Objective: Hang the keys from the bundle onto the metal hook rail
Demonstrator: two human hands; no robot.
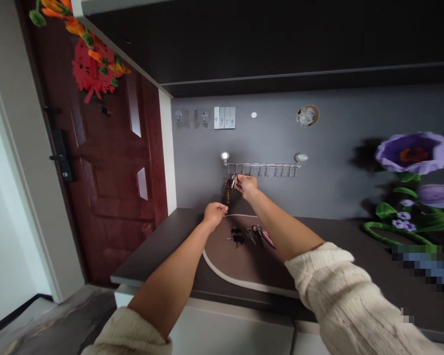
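On the grey wall is a clear hook rail with a row of small hooks. My right hand is at the rail's left part, its fingers closed on a bunch of silvery keys. Beside these keys hangs a brown, beaded-looking key charm. My left hand is lower down, fingers pinched together close under the charm; whether they grip its end is too small to tell. On the brown mat below lie dark keys, silvery keys and a pink key fob, partly behind my right forearm.
A dark shelf overhangs the counter. Purple artificial flowers stand at the right. A dark red door is at the left. Two clear hooks, white labels and a round hole are higher on the wall.
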